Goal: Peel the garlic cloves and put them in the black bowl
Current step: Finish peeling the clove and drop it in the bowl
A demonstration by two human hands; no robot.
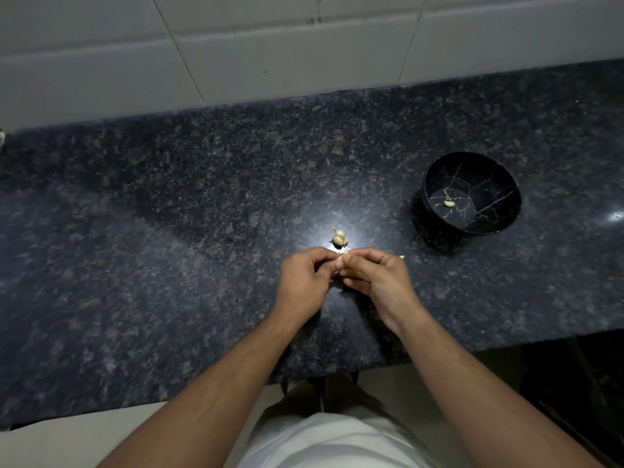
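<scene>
We have both hands together just in front of the garlic bulb (pixel 339 237), working one garlic clove (pixel 341 260) between them. Our left hand (pixel 304 282) curls its fingers round the clove from one side, and our right hand (pixel 374 276) pinches it from the other — a two-sided hold that probably lets one hand steady the clove while the other picks at its papery skin. Only a pale sliver of the clove shows between the fingertips, so we cannot tell how much skin is off.

The bulb sits on the dark granite surface (pixel 169 231), close enough to break off the next clove without reaching. A small pale scrap (pixel 401 257), just right of the bulb past our right hand, looks like peel or another clove — we cannot tell which. The black bowl (pixel 472 192) stands well to the right of the bulb, holding one peeled clove (pixel 448 203), so the job seems barely begun.
</scene>
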